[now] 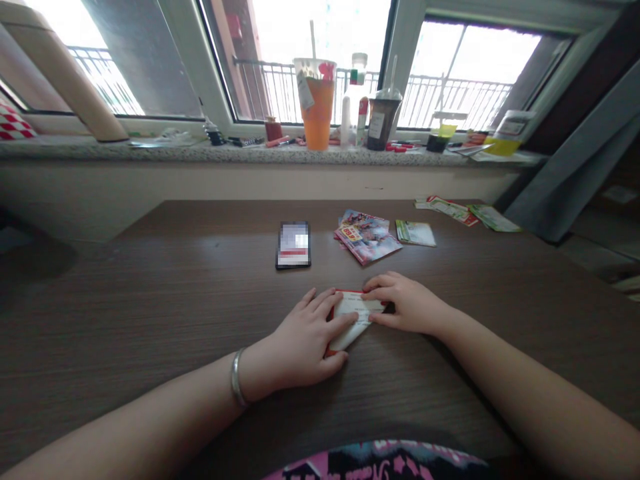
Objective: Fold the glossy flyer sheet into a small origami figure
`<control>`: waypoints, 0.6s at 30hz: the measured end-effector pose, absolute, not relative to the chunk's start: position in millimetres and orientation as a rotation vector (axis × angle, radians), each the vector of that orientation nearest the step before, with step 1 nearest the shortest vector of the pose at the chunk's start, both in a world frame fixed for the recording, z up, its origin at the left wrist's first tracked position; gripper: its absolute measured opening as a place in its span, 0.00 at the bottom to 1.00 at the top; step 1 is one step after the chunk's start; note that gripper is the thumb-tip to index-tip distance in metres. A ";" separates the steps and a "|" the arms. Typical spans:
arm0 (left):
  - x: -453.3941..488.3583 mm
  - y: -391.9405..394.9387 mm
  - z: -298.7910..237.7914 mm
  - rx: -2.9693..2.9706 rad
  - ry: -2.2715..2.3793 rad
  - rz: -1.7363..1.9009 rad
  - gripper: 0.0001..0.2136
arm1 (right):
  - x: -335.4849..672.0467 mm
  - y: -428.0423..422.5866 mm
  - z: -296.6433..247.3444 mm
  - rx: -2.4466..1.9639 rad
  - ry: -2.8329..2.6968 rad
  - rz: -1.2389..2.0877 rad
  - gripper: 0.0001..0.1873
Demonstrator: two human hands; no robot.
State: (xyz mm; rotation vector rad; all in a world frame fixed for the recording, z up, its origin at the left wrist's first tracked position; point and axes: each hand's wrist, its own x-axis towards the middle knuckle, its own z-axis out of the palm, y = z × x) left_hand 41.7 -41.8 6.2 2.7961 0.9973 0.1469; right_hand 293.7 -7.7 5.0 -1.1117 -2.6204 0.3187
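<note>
A folded sheet of paper (353, 310), white with printed lines and red-orange edges, lies on the table in front of me, narrowing toward its right and lower sides. My left hand (313, 337), with a silver bangle at the wrist, lies palm down over its left part, fingers spread and the index stretched across it. At the paper's right end is my right hand (403, 301), its bent fingers along the top edge and its thumb at the lower edge. Both palms hide parts of the paper.
Beyond my hands lie a phone-like device (293, 247) with a blurred screen, colourful leaflets (370, 237), a small green-white stack (416, 233) and more papers (453, 210). Drink cups (316, 107), bottles and small items line the windowsill (280, 155) behind the table (150, 300).
</note>
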 end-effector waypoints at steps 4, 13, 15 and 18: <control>35.1 -36.5 6.3 2.828 0.942 0.145 0.26 | 289.7 -11.4 4.7 -1.090 -2.650 0.298 0.17; 16.6 -15.6 1.7 2.907 0.890 0.193 0.25 | 271.6 -11.1 -7.4 -1.133 -2.621 0.208 0.16; 16.5 -12.9 0.5 2.911 0.897 0.223 0.24 | 269.2 -9.0 -10.6 -1.136 -2.608 0.193 0.16; 17.5 -9.7 -1.1 2.905 0.884 0.237 0.24 | 267.8 -7.7 -13.2 -1.148 -2.593 0.180 0.16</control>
